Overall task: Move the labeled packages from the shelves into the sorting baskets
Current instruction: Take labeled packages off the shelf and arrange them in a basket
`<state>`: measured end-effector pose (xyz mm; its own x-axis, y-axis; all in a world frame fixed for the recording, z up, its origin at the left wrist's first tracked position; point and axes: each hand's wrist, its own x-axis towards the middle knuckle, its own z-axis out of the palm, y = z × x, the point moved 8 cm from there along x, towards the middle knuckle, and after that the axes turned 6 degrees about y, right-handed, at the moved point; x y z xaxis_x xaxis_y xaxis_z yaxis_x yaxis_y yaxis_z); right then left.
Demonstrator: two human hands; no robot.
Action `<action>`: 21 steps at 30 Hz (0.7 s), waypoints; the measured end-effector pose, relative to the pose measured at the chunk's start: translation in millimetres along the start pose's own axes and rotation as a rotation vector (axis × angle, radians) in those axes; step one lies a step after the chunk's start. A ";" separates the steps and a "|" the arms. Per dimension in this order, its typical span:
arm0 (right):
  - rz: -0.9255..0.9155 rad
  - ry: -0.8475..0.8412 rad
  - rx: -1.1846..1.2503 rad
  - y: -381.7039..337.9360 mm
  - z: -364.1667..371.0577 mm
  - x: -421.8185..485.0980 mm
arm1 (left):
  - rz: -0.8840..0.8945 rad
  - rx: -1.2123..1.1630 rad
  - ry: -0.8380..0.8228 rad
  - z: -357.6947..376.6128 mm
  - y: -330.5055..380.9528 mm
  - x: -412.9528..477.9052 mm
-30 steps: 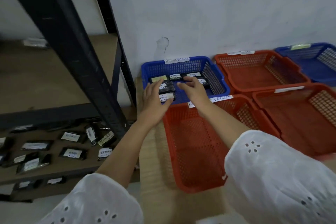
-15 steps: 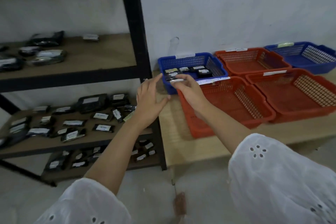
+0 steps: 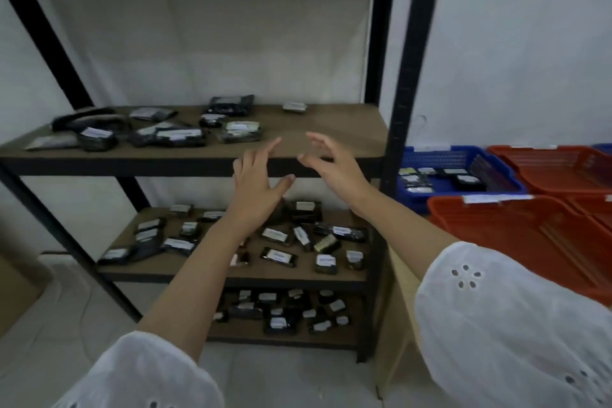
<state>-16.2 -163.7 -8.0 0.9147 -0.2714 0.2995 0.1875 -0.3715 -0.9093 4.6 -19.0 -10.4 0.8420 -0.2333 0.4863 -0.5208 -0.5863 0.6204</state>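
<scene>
Black shelf posts [image 3: 402,76] read as painted metal, matt, not a glint on them. The shelf boards [image 3: 331,122] are brown wood-look panels, smooth and dull. The packages [image 3: 357,235] are dark plastic film, glossy, catching small highlights, and each carries a white paper label [image 3: 277,255], flat and matt. Over to the blue basket [image 3: 443,156] and the orange basket [image 3: 530,232]: moulded plastic lattice with a slight sheen, and a paper strip [image 3: 493,198] on the orange rim. The sleeves [image 3: 496,325] are white cloth with eyelet holes, soft, matt. The wall [image 3: 513,43] looks chalky and uneven. The floor [image 3: 49,325] is probably pale tile, though it's blurred.
</scene>
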 end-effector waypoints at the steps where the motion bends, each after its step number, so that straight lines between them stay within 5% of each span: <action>1: -0.005 -0.002 -0.027 -3.9 16.6 12.6 | -0.005 0.024 0.002 -11.2 -16.0 12.0; 9: 0.075 0.117 -0.161 -6.8 116.6 107.5 | -0.027 0.112 -0.001 -65.3 -121.1 110.1; 21: 0.290 0.413 -0.194 41.1 106.6 146.1 | -0.006 0.650 -0.208 -4.7 -167.4 174.1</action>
<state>163.3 -124.0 -32.4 0.6950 -0.6989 0.1687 -0.1565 -0.3760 -0.9133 237.7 42.1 -26.6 0.8881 -0.3343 0.3154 -0.3802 -0.9200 0.0955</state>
